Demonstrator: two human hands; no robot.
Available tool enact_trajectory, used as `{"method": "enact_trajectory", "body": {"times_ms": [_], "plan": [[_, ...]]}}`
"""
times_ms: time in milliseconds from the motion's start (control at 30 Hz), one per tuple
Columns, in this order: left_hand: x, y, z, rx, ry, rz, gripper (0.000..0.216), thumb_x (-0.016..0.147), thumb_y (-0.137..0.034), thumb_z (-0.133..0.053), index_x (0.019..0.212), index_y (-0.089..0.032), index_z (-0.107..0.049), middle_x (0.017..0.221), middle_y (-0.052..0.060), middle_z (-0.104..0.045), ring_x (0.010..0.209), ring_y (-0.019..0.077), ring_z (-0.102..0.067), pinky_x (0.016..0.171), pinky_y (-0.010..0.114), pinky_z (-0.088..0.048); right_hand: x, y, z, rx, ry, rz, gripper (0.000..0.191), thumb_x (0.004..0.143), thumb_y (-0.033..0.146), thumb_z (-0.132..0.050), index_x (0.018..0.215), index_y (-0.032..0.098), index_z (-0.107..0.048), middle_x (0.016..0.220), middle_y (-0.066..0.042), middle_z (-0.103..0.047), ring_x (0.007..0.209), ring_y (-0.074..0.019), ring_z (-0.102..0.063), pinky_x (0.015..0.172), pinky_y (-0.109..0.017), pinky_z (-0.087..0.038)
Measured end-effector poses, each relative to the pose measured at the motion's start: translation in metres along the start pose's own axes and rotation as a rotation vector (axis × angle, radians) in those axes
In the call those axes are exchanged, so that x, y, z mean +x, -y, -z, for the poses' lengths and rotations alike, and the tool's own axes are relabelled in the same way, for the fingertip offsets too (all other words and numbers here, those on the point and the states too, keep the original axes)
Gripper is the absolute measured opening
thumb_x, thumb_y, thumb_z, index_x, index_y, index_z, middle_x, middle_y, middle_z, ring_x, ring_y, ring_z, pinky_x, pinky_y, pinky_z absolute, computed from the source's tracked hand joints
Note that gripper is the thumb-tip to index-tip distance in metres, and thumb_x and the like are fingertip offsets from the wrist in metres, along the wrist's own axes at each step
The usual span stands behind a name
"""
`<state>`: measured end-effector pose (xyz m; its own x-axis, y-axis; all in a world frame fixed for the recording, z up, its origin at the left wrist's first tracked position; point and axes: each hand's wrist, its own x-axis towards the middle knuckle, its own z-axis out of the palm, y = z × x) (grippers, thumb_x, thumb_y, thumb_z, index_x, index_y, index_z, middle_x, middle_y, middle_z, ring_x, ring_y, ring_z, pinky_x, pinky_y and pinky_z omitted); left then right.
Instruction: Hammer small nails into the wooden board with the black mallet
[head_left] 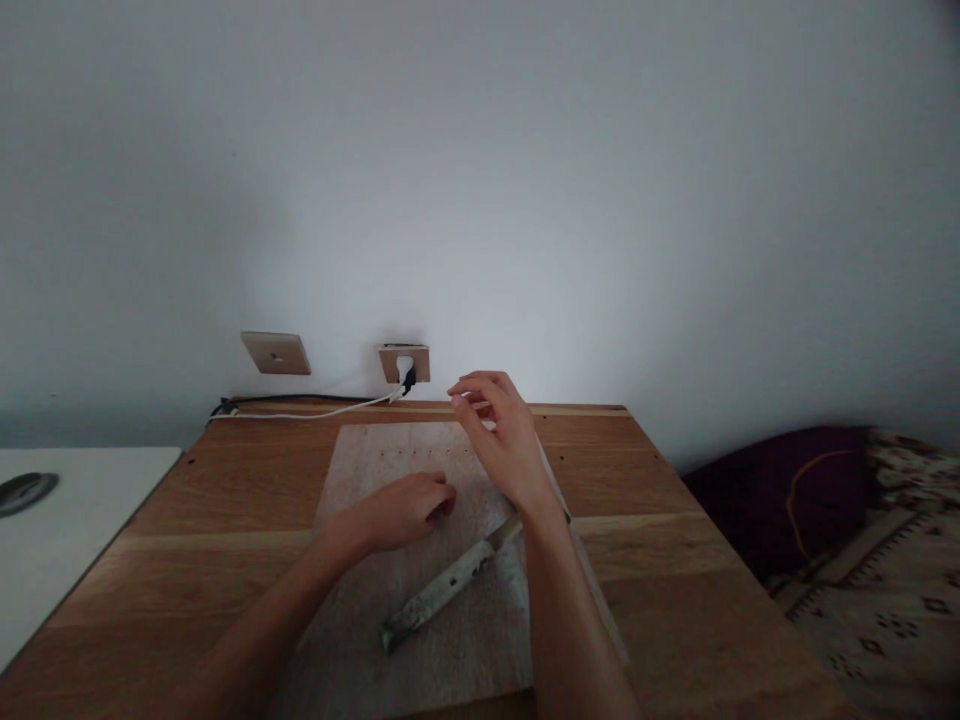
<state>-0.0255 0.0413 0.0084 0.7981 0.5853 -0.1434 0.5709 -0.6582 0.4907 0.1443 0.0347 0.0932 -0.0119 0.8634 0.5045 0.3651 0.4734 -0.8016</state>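
Note:
A pale, worn wooden board (360, 590) lies flat on the table, with a row of small dots near its far edge; I cannot tell whether they are nails or holes. My left hand (411, 510) is over the board, its fingers curled closed, and anything inside is hidden. Raised above the far right part of the board, my right hand (501, 432) has thumb and forefinger pinched together; what they hold, if anything, is too small to see. A tool with a long, scuffed grey-white handle (442, 595) rests diagonally on the board. My right wrist covers its far end.
The brown wooden table (660, 580) meets a plain wall. A white plug sits in a wall socket (390, 363), and a white cable (300, 414) runs along the table's back edge. A white surface (82, 530) adjoins at left; patterned fabric (892, 590) and a purple cushion (780, 490) lie right.

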Motion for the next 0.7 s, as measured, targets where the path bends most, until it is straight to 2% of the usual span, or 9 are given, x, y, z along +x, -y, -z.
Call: {"method": "enact_trajectory", "body": {"times_ms": [200,400,700], "plan": [[0.000,0.003,-0.004,0.024,-0.028,-0.040,0.028,0.072,-0.004,-0.051,0.092,-0.018,-0.064,0.095,0.007,-0.067,0.090,0.0237,-0.065,0.080,0.034,-0.049,-0.005,0.007,0.001,-0.048,-0.018,0.045,0.015,0.098,0.028,-0.058,0.099,0.023,-0.072,0.115,-0.007,-0.060,0.087,-0.0151,-0.068,0.065,-0.027,-0.059],[0.004,0.007,-0.007,0.033,-0.045,-0.068,0.022,0.076,-0.005,-0.052,0.088,-0.018,-0.065,0.092,0.007,-0.066,0.085,0.0229,-0.064,0.077,0.034,-0.048,-0.007,0.010,0.003,-0.093,-0.001,0.067,0.014,0.099,0.028,-0.058,0.101,0.023,-0.071,0.117,-0.007,-0.060,0.089,-0.0152,-0.068,0.069,-0.028,-0.059],[0.006,0.005,-0.015,0.022,-0.100,-0.132,0.026,0.084,-0.008,-0.048,0.095,-0.017,-0.068,0.095,0.007,-0.067,0.090,0.0236,-0.065,0.082,0.035,-0.049,-0.009,0.018,0.005,-0.157,0.016,0.081,0.011,0.098,0.026,-0.060,0.103,0.022,-0.069,0.118,-0.007,-0.059,0.085,-0.0145,-0.068,0.061,-0.025,-0.057]]}}
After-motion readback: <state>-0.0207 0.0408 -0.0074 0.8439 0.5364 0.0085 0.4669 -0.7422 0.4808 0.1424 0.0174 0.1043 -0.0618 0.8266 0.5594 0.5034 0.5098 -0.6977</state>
